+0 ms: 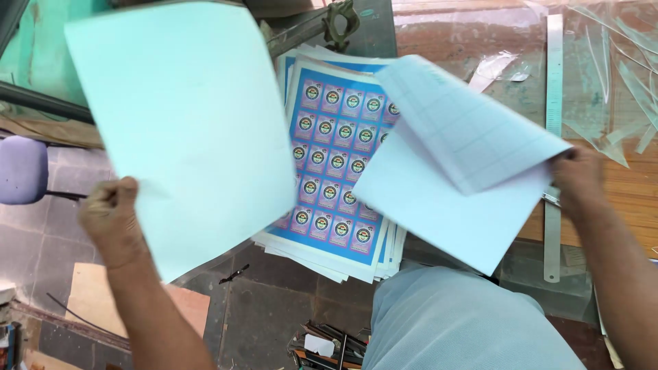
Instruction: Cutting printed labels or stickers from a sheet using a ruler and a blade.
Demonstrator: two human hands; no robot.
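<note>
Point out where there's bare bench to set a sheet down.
Little. The wooden bench top shows bare right of the steel ruler, below the clear plastic offcuts. The middle is crowded: the printed sticker sheet stack fills it, with the left hand and right hand each holding a pale blue sheet over it.

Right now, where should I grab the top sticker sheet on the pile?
Pinch the near-left corner of the top sticker sheet, coming from the front edge of the pile. That corner lies bare and flat; the right side is hidden under the folded sheet in the right hand.
</note>
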